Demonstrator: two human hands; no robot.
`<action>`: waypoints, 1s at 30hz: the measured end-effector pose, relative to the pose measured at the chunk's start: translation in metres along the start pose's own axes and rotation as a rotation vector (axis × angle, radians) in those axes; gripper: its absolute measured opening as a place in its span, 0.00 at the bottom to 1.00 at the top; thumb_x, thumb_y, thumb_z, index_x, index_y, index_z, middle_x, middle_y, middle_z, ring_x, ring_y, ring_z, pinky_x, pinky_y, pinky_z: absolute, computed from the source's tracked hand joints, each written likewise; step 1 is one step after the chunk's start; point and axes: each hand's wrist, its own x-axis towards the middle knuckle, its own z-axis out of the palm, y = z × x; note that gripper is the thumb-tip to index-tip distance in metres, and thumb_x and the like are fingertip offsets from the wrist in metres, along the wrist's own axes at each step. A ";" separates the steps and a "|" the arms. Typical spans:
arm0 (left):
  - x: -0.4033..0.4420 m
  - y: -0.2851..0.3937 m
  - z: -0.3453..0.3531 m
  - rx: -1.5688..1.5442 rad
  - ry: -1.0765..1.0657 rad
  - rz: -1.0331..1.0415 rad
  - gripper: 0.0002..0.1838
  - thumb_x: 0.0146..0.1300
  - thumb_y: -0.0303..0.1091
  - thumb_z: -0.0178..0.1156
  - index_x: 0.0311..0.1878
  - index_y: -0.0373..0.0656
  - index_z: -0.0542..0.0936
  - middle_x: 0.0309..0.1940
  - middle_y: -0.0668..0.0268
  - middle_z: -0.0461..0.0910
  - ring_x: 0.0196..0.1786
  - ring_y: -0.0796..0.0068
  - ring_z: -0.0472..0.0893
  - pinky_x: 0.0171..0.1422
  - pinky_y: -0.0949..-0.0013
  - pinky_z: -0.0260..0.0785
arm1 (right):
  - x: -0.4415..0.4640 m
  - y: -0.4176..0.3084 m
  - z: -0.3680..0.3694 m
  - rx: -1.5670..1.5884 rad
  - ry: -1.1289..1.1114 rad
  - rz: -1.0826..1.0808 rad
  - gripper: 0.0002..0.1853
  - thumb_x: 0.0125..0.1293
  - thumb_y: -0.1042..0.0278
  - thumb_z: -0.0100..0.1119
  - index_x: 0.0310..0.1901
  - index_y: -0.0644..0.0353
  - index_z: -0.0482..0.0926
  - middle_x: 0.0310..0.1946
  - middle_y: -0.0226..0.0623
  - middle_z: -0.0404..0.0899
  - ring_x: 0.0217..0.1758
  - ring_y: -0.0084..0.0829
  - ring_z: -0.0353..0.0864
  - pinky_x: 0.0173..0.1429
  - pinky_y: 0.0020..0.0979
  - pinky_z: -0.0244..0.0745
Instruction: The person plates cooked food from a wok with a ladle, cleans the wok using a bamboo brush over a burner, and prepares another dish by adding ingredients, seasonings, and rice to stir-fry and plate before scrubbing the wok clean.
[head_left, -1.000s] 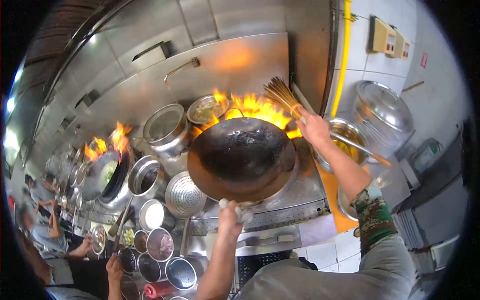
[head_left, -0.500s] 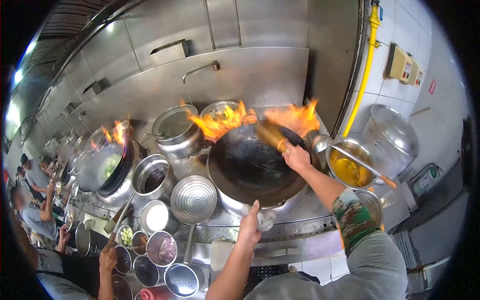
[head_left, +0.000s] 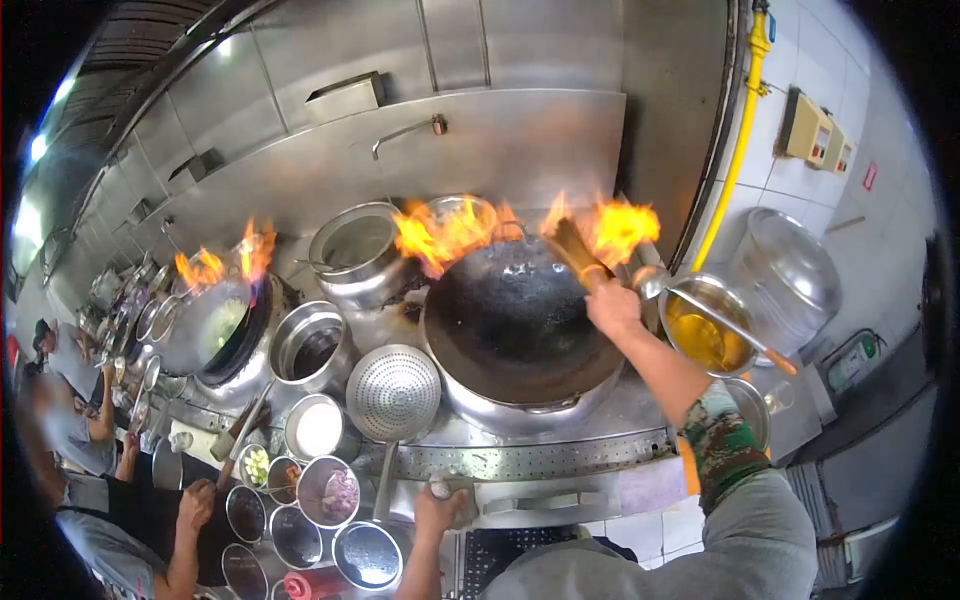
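My right hand (head_left: pixel 612 303) is wrapped round a bamboo wok brush (head_left: pixel 572 248), holding it tilted over the far right rim of a big dark wok (head_left: pixel 520 325). The wok has a wet, glossy inside and sits on the burner, with flames (head_left: pixel 625 232) rising behind it. Down at the stove's front edge, my left hand (head_left: pixel 435 512) is closed, apart from the wok. A pale bit of cloth (head_left: pixel 440 488) shows at its fingers; most of it is hidden.
A perforated strainer (head_left: pixel 393 393) lies left of the wok, beside pots and several ingredient tins (head_left: pixel 340 495). On the right, a ladle (head_left: pixel 715 315) rests across a pot of yellow oil (head_left: pixel 705 335). Another person's hand (head_left: pixel 197 503) is at left, near a second flaming wok (head_left: pixel 215 325).
My left hand has left the wok's near rim and dropped to the stove's front edge, the cloth gone from the rim. The brush has moved right and up towards the far rim.
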 end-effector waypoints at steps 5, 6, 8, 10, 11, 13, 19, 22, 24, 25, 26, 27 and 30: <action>-0.023 0.024 -0.001 0.170 0.264 0.059 0.38 0.43 0.46 0.74 0.54 0.30 0.73 0.49 0.45 0.76 0.54 0.46 0.74 0.57 0.55 0.67 | -0.039 -0.023 -0.018 0.534 -0.791 -0.155 0.25 0.54 0.51 0.64 0.53 0.53 0.78 0.43 0.49 0.81 0.38 0.44 0.84 0.45 0.40 0.78; -0.031 0.043 -0.001 0.313 0.376 0.114 0.39 0.43 0.46 0.75 0.54 0.31 0.73 0.52 0.46 0.74 0.57 0.46 0.72 0.60 0.54 0.64 | -0.047 -0.010 -0.032 0.613 -0.991 -0.117 0.26 0.54 0.51 0.64 0.54 0.51 0.78 0.43 0.49 0.81 0.37 0.44 0.83 0.44 0.40 0.78; -0.022 0.081 0.006 0.279 0.447 0.452 0.35 0.44 0.45 0.74 0.54 0.35 0.75 0.54 0.50 0.71 0.57 0.49 0.70 0.61 0.54 0.61 | -0.024 0.019 -0.065 0.281 -0.917 -0.064 0.26 0.57 0.54 0.62 0.58 0.52 0.74 0.42 0.49 0.81 0.39 0.47 0.83 0.44 0.42 0.78; -0.023 0.147 0.013 0.334 0.478 0.688 0.31 0.46 0.44 0.72 0.53 0.40 0.77 0.53 0.52 0.72 0.55 0.52 0.71 0.57 0.53 0.61 | 0.009 0.056 -0.033 -0.178 -0.315 -0.107 0.28 0.62 0.56 0.58 0.63 0.53 0.69 0.42 0.50 0.81 0.43 0.49 0.82 0.46 0.44 0.77; -0.026 0.176 0.022 0.293 0.447 0.748 0.29 0.48 0.44 0.71 0.53 0.41 0.77 0.53 0.54 0.73 0.56 0.54 0.71 0.56 0.54 0.61 | 0.005 0.055 -0.042 -0.120 -0.168 -0.051 0.28 0.63 0.57 0.57 0.64 0.53 0.67 0.43 0.51 0.80 0.45 0.51 0.81 0.46 0.45 0.76; -0.026 0.223 0.046 0.241 0.417 0.832 0.22 0.52 0.43 0.68 0.49 0.44 0.79 0.49 0.59 0.75 0.52 0.60 0.73 0.54 0.54 0.62 | 0.000 0.078 -0.039 0.083 0.264 -0.142 0.29 0.65 0.58 0.55 0.66 0.52 0.64 0.43 0.49 0.80 0.42 0.48 0.81 0.44 0.44 0.76; -0.008 0.215 0.085 0.534 0.255 0.737 0.08 0.58 0.43 0.58 0.29 0.55 0.83 0.29 0.75 0.78 0.46 0.70 0.76 0.42 0.57 0.61 | -0.215 0.125 -0.009 1.454 0.041 0.187 0.28 0.70 0.60 0.50 0.70 0.43 0.57 0.43 0.31 0.77 0.31 0.20 0.75 0.32 0.20 0.71; -0.036 0.219 0.087 0.642 0.231 0.750 0.07 0.58 0.44 0.57 0.33 0.62 0.84 0.33 0.80 0.79 0.47 0.74 0.75 0.44 0.61 0.61 | -0.346 0.159 0.021 1.181 0.267 0.204 0.29 0.67 0.67 0.53 0.69 0.55 0.58 0.52 0.40 0.73 0.42 0.25 0.76 0.46 0.26 0.73; -0.055 0.235 0.089 0.475 0.206 0.710 0.12 0.56 0.48 0.59 0.32 0.51 0.82 0.35 0.67 0.77 0.46 0.67 0.74 0.45 0.60 0.61 | -0.370 0.198 0.030 1.005 0.047 0.126 0.29 0.66 0.67 0.54 0.68 0.56 0.59 0.51 0.41 0.73 0.42 0.27 0.76 0.46 0.27 0.73; -0.075 0.232 0.090 0.352 0.299 0.719 0.13 0.54 0.47 0.62 0.34 0.49 0.82 0.38 0.65 0.77 0.47 0.65 0.73 0.48 0.59 0.61 | -0.376 0.211 0.033 0.796 0.000 0.108 0.29 0.66 0.67 0.54 0.68 0.57 0.59 0.51 0.41 0.74 0.42 0.28 0.76 0.46 0.28 0.74; -0.093 0.224 0.088 0.235 0.400 0.728 0.15 0.52 0.46 0.64 0.36 0.46 0.82 0.40 0.62 0.76 0.48 0.64 0.72 0.51 0.58 0.61 | -0.365 0.218 0.043 0.588 -0.036 0.074 0.29 0.66 0.66 0.55 0.67 0.57 0.60 0.50 0.42 0.74 0.42 0.29 0.77 0.46 0.29 0.74; -0.102 0.222 0.083 0.234 0.420 0.706 0.15 0.52 0.46 0.64 0.36 0.46 0.82 0.40 0.62 0.76 0.48 0.64 0.72 0.51 0.58 0.61 | -0.359 0.226 0.046 0.590 -0.050 0.048 0.29 0.66 0.66 0.55 0.67 0.57 0.60 0.50 0.42 0.74 0.42 0.29 0.77 0.46 0.29 0.74; -0.133 0.199 0.054 -0.029 0.632 0.764 0.17 0.49 0.41 0.68 0.39 0.42 0.81 0.44 0.58 0.74 0.51 0.59 0.70 0.54 0.56 0.61 | -0.332 0.245 0.057 0.285 -0.103 -0.073 0.29 0.64 0.65 0.58 0.66 0.59 0.63 0.48 0.44 0.76 0.42 0.32 0.78 0.46 0.32 0.74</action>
